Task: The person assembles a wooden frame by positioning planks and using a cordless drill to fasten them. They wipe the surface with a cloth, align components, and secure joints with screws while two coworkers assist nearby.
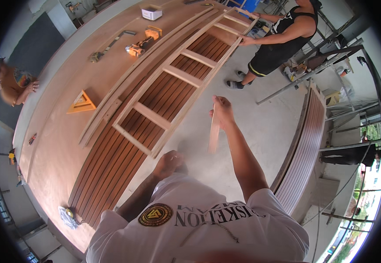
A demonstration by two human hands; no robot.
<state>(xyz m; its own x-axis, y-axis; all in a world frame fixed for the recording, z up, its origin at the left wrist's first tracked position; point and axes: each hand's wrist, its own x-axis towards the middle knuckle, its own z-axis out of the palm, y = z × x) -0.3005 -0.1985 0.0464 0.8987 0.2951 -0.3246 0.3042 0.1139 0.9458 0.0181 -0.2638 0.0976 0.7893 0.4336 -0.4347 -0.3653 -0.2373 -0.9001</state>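
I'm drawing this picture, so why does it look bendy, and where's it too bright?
Head view: the fisheye lens bows the slatted panel at right; head view again: the outdoor scene at lower right is washed out.

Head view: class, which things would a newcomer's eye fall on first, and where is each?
A pale ladder-like wooden frame stands out first, running diagonally over the dark slatted panel, with a co-worker in black holding its far end. Near the centre, the person's right hand grips a thin wood strip. On the brown worktop at left, a yellow-orange triangular tool catches the eye.
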